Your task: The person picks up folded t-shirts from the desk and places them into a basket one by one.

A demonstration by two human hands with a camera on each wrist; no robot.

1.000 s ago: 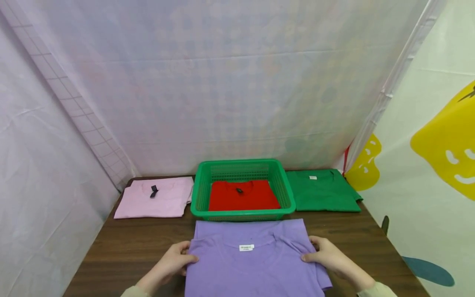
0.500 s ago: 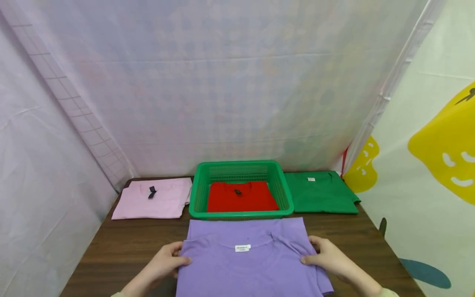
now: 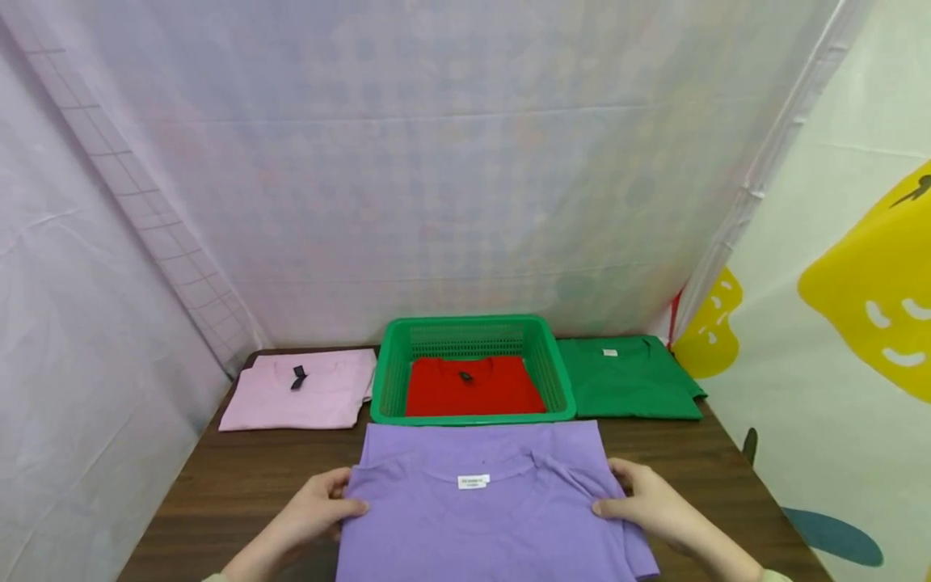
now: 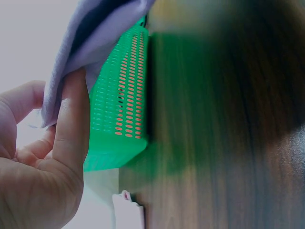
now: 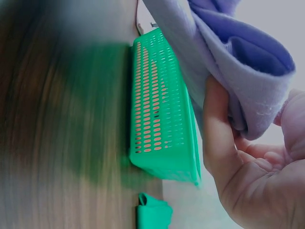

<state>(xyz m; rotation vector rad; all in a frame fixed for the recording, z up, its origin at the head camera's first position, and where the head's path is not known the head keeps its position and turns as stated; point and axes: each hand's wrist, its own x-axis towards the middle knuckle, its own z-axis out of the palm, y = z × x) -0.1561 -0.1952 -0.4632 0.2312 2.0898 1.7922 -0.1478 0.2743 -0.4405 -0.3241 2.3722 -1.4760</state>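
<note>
Two hands (image 3: 314, 508) (image 3: 646, 499) gripping purple shirt (image 3: 480, 521), now nearer green basket (image 3: 473, 419)

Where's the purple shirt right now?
In the head view, the purple shirt is at the bottom centre, held by the left hand and the right hand, in front of the green basket.

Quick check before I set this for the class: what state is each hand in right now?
Left hand: holding the folded purple shirt by its left side, between thumb and fingers.
Right hand: holding the same shirt by its right side.
</note>
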